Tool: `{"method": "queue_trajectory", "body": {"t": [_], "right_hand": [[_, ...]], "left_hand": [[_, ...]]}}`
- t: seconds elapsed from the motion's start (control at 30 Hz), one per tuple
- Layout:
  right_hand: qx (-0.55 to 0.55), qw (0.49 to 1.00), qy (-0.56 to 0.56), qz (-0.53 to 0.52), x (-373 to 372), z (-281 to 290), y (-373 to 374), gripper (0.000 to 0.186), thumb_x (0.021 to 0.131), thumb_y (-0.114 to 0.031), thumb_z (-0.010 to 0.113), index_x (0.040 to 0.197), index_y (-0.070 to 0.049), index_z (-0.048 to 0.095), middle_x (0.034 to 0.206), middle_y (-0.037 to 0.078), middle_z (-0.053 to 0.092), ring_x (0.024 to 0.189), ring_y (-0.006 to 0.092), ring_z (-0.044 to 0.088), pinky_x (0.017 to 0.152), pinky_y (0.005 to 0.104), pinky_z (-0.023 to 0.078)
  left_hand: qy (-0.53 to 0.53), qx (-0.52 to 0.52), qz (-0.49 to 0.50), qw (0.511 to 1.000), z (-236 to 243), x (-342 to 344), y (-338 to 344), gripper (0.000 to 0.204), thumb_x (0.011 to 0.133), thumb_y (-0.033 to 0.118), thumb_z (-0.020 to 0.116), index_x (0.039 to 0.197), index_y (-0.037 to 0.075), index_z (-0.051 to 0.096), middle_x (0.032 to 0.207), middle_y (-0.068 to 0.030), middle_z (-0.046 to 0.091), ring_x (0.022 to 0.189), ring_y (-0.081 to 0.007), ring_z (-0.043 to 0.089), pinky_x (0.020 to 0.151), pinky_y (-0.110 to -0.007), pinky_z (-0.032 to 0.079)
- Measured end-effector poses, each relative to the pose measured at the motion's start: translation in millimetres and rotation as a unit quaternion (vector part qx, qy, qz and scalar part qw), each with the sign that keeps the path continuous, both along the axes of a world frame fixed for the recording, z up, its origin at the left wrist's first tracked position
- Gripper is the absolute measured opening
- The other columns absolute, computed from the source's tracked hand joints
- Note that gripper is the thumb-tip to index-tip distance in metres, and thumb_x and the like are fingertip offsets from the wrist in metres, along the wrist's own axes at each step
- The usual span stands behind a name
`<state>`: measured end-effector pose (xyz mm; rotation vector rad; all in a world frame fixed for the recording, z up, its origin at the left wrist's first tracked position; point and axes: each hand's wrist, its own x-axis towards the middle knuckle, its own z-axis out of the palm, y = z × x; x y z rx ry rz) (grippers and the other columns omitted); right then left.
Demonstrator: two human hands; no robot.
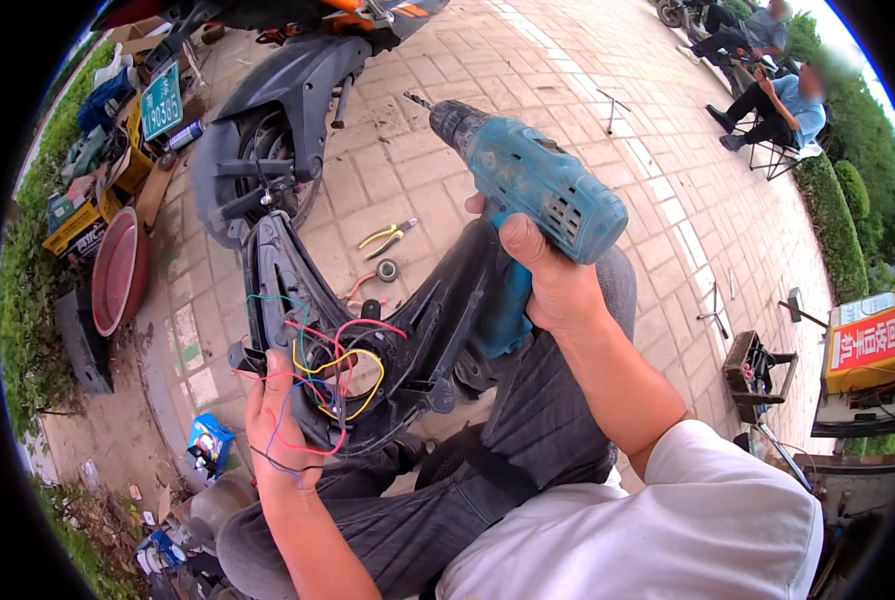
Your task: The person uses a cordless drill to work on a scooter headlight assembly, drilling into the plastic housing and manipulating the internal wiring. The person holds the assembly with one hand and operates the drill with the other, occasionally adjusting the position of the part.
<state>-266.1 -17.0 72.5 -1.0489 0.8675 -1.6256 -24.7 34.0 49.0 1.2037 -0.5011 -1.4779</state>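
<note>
My right hand [557, 270] is closed round the handle of a teal cordless drill [542, 180]. The drill is raised over my knee, its bit pointing to the far left. Across my lap rests a curved black plastic scooter panel [302, 290], with red, yellow, blue, green and purple wires [342, 385] spilling loosely over its opening. At the panel's left edge, my left hand [282, 425] pinches a small black tab [252, 358], with some wires crossing its fingers. The underside of that grip is hidden.
Yellow-handled pliers [387, 236] and a roll of tape [386, 270] lie on the paving. A reddish basin [121, 272] and boxes stand left; a scooter [267, 140] is ahead. At right are a tool tray [757, 375], a T-handle wrench [713, 312] and seated people [792, 105].
</note>
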Motion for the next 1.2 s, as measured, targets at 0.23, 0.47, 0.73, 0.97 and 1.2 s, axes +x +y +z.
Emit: {"method": "queue_trajectory", "body": {"t": [0.23, 0.47, 0.73, 0.97, 1.2], "right_hand": [[0.118, 0.992, -0.02, 0.032, 2, -5, 5, 0.04, 0.069, -0.002, 0.067, 0.106, -0.002, 0.052, 0.092, 0.006, 0.057, 0.084, 0.0153, 0.055, 0.073, 0.0315, 0.047], [0.291, 0.939, -0.182, 0.033, -13, -5, -1, 0.023, 0.072, -0.001, 0.058, 0.095, -0.001, 0.055, 0.084, 0.009, 0.058, 0.075, 0.0208, 0.06, 0.069, 0.0387, 0.052], [0.336, 0.916, -0.209, 0.071, 14, -29, -13, 0.014, 0.072, -0.013, 0.062, 0.083, -0.006, 0.055, 0.079, 0.005, 0.055, 0.071, 0.0174, 0.051, 0.061, 0.0349, 0.044], [0.314, 0.928, -0.187, 0.066, -1, -33, 12, 0.018, 0.075, -0.013, 0.061, 0.09, -0.007, 0.053, 0.086, 0.004, 0.055, 0.076, 0.0161, 0.052, 0.063, 0.0368, 0.047], [0.35, 0.917, -0.183, 0.064, 8, -52, 2, 0.018, 0.071, -0.022, 0.063, 0.079, -0.007, 0.058, 0.077, 0.005, 0.053, 0.066, 0.016, 0.048, 0.055, 0.0344, 0.041]], "left_hand": [[0.211, 0.057, -0.015, 0.976, 11, 10, 3, 0.068, 0.084, 0.053, 0.048, 0.115, -0.008, 0.044, 0.1, -0.0237, 0.056, 0.079, -0.0304, 0.06, 0.068, -0.038, 0.052], [0.211, -0.095, -0.124, 0.965, -21, 19, -5, 0.059, 0.081, 0.036, 0.051, 0.124, -0.003, 0.04, 0.111, -0.0268, 0.053, 0.093, -0.0357, 0.057, 0.082, -0.047, 0.047], [-0.065, -0.126, -0.061, 0.988, -12, -44, -44, 0.051, 0.088, 0.032, 0.046, 0.128, 0.002, 0.038, 0.119, -0.0199, 0.05, 0.102, -0.0317, 0.053, 0.089, -0.048, 0.042], [-0.134, -0.152, -0.14, 0.969, 8, -103, -40, 0.05, 0.088, 0.032, 0.046, 0.128, 0.002, 0.038, 0.119, -0.0195, 0.05, 0.102, -0.0315, 0.053, 0.089, -0.048, 0.041], [-0.15, -0.153, -0.157, 0.964, 8, -105, -52, 0.05, 0.088, 0.031, 0.046, 0.128, 0.002, 0.038, 0.12, -0.0191, 0.05, 0.102, -0.0312, 0.053, 0.089, -0.047, 0.041]]}}
